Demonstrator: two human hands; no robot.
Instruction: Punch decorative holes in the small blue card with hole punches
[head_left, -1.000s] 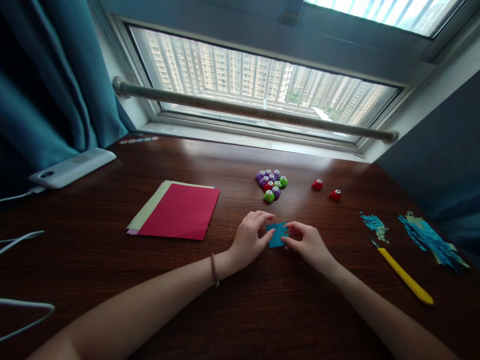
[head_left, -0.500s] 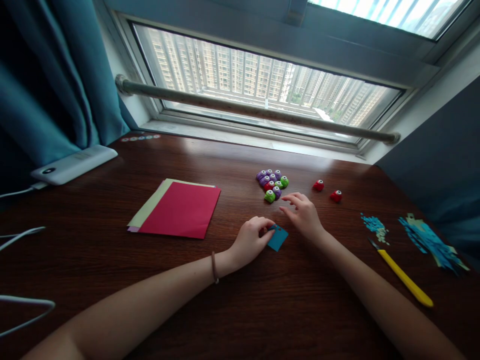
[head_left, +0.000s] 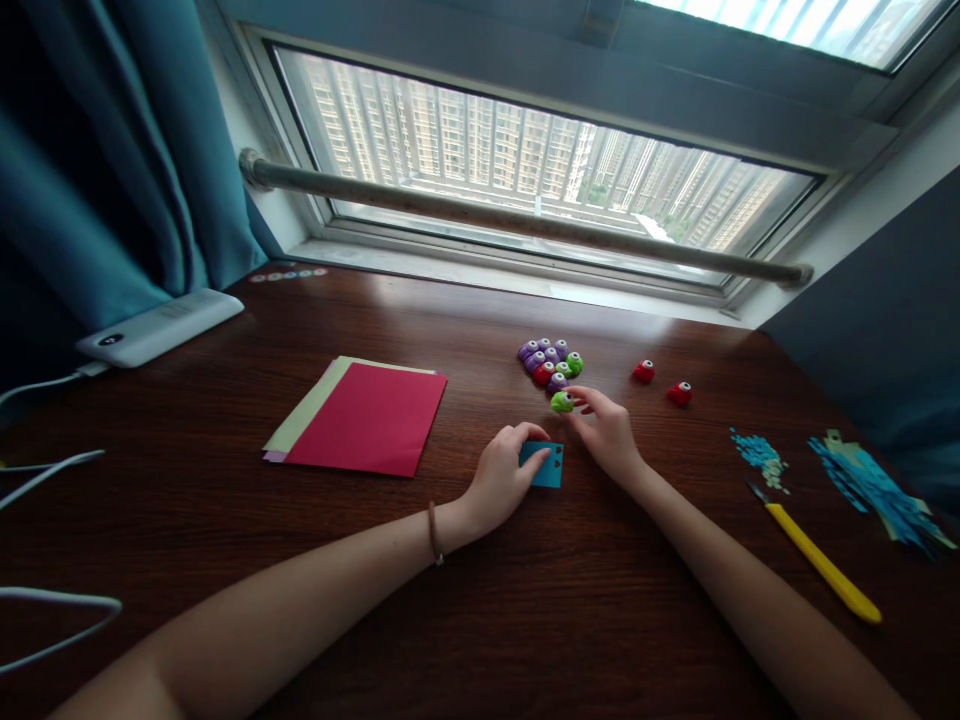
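My left hand (head_left: pixel 504 472) is closed on a small blue paper card (head_left: pixel 551 471), thumb on top. Small punched holes show near the card's right edge. Just beyond it, my right hand (head_left: pixel 609 432) pinches a green craft punch (head_left: pixel 561 402) with a white button top between thumb and fingers. Behind that punch, a cluster of small craft punches (head_left: pixel 534 358) in purple, red and green stands on the table. Two red craft punches, one nearer (head_left: pixel 680 393) and one farther (head_left: pixel 643 371), stand apart to the right.
Left lies a stack of coloured paper (head_left: pixel 367 420), red on top. Right are tiny blue and pale punched bits (head_left: pixel 757 452), a yellow-handled craft knife (head_left: pixel 825 565) and a pile of paper strips (head_left: pixel 877 490). A white power bank (head_left: pixel 161 328) with a cable sits by the curtain.
My right hand has taken hold of the green punch at the near end of the cluster and moved it slightly toward me. My left hand has turned the blue card.
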